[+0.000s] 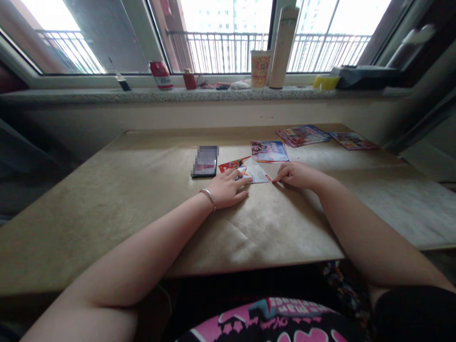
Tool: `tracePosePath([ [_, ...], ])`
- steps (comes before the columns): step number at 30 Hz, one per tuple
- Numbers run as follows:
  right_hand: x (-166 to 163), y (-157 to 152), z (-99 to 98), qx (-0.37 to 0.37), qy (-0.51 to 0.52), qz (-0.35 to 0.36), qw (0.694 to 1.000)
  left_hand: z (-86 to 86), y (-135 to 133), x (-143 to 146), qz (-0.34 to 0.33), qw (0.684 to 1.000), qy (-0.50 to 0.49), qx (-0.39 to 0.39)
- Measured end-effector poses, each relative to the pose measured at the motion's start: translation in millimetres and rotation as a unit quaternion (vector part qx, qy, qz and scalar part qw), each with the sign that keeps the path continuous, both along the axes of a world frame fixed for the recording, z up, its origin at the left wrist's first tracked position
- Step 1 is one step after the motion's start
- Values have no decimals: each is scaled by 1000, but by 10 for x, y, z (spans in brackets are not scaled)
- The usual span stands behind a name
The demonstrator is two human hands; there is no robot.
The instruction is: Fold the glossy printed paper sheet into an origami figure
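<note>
A partly folded printed paper sheet (pixel 257 172), white on the right with a red and orange printed part on the left, lies on the table in front of me. My left hand (pixel 230 188) rests flat over its left side with fingers spread, covering part of the print. At the sheet's lower right corner, my right hand (pixel 290 175) has its fingers curled, and the fingertips pinch that corner. Just left of the sheet is a smartphone (pixel 205 161) with its picture blurred. A colourful printed sheet or small stack (pixel 270 151) lies right behind the folded paper.
More printed sheets (pixel 302 135) are piled at the back right, with another pile (pixel 352 140) beside them. The beige-covered table (pixel 107 204) ends below the window sill (pixel 213 95). On the sill stand a red can (pixel 161 75), a paper cup (pixel 260 69) and a tall cylinder (pixel 284 47).
</note>
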State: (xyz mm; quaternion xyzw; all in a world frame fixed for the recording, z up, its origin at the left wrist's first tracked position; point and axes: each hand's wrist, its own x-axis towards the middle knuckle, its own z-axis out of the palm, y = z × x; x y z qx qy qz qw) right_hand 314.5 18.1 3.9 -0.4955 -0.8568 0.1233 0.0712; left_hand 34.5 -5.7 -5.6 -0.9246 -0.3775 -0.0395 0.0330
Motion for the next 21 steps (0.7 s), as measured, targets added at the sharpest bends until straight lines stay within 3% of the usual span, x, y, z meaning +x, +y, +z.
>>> tracePosePath([
  [6,14,7,5,5,0,18,1000,-28,1,-5,-3,1000,-2,12],
  [12,65,23,-29,-10,31,-33,999,-18,-3,-1,-2,1000,2,13],
  [15,21,-14,-27,28,38,-38,998,-32,6,-9,-4,1000,-4,12],
  [18,-102,-76,-34,104,79,-7,991,-51,16,-14,-8,1000,-13,12],
  [21,-258,-136,-60,139,72,73,985,-53,15,-11,-9,1000,-14,17],
])
